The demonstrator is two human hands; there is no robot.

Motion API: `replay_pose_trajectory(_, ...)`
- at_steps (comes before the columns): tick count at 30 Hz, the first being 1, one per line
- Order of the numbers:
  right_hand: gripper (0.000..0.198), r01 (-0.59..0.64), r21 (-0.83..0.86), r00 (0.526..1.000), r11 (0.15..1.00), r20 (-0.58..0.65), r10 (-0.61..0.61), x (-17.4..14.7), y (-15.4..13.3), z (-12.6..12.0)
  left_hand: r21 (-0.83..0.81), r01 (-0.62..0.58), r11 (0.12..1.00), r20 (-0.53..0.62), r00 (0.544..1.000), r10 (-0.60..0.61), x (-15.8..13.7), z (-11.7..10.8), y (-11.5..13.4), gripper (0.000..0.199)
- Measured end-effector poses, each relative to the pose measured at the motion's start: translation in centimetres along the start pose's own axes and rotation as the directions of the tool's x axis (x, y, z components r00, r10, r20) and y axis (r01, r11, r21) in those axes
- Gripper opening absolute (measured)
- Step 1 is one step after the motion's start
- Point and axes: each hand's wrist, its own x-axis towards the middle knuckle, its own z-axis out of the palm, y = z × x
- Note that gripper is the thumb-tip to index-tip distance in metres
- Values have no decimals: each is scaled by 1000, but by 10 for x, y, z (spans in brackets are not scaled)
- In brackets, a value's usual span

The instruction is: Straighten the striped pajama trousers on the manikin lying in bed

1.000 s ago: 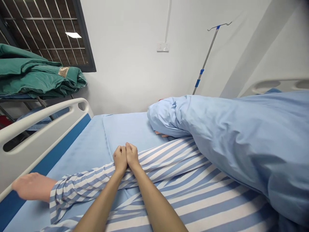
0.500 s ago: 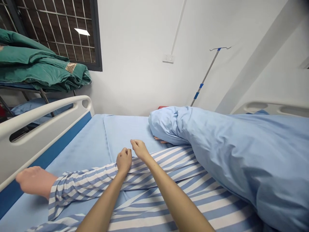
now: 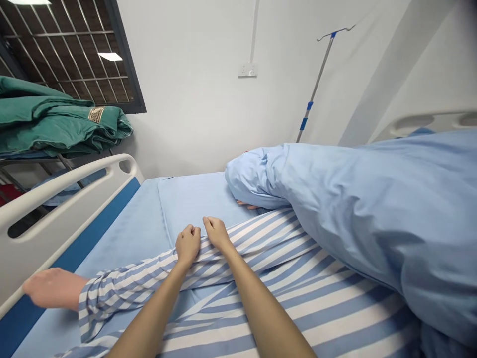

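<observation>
Both my hands are curled into fists over the far leg of a person lying in bed, in blue-and-white striped trousers (image 3: 261, 248). My left hand (image 3: 188, 244) rests at about the knee or upper shin, and nothing shows in it. Just to its right, a small gap apart, my right hand (image 3: 217, 232) is closed too, at the leg's far edge. The person's bare foot (image 3: 57, 288) sticks out at the left. A light blue quilt (image 3: 354, 209) covers the upper body, with fingertips (image 3: 248, 205) showing under its edge.
A white and blue bed end board (image 3: 74, 209) stands at the left. Folded green bedding (image 3: 63, 127) lies on a rack behind it. Against the white wall rises a drip pole (image 3: 316, 84), beyond the bed. A wall socket (image 3: 248, 69) sits above the blue sheet (image 3: 201, 194).
My view has tilted and shifted slightly. Both fists stay closed over the same leg, with only a small shift in position. The lying person's leg and quilt look unchanged.
</observation>
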Motion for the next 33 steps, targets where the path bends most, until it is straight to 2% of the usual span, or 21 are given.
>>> replay_pose_trajectory(5, 41, -17, 29, 999, 999, -43, 19, -1, -1, 0, 52, -9, 999, 52, 999, 6, 2, -2, 4, 29)
replay_pose_trajectory(8, 42, -23, 60, 998, 998, -53, 27, 0, -1, 0, 30, -14, 999, 58, 998, 12, 10, -5, 10, 30)
replay_pose_trajectory(11, 42, -33, 102, 997, 994, -62, 40, 2, 0, -1, -76, -32, 997, 50, 998, 35, 22, -6, 25, 30)
replay_pose_trajectory(14, 44, -34, 190, 996, 981, -69, 48, 5, 2, -3, -259, -34, 965, 16, 999, 39, 30, -1, 44, 26)
replay_pose_trajectory(16, 44, -41, 247, 996, 968, -71, 60, 6, 3, -4, -375, -10, 927, -19, 1000, 4, 29, 7, 53, 23)
replay_pose_trajectory(18, 45, -67, 263, 994, 962, -63, 86, 7, 6, -4, -420, 26, 907, -41, 998, -47, 22, 16, 54, 24)
replay_pose_trajectory(20, 43, -108, 229, 992, 967, -39, 120, 6, 8, -3, -363, 43, 931, -51, 997, -66, 12, 25, 49, 27)
replay_pose_trajectory(23, 31, -145, 158, 989, 977, -4, 148, 4, 11, -1, -224, 4, 975, -45, 999, -15, -1, 32, 39, 31)
replay_pose_trajectory(25, 33, -148, 139, 989, 979, 9, 148, 3, 11, -1, -186, -18, 982, -25, 1000, 13, -5, 32, 35, 32)
replay_pose_trajectory(28, 20, -146, 109, 989, 983, 15, 145, 4, 9, -4, -160, -13, 987, 6, 1000, 14, -5, 30, 35, 32)
replay_pose_trajectory(33, 34, -129, 43, 991, 991, -30, 130, 3, 3, -7, -128, 23, 992, 26, 999, -20, -3, 27, 37, 31)
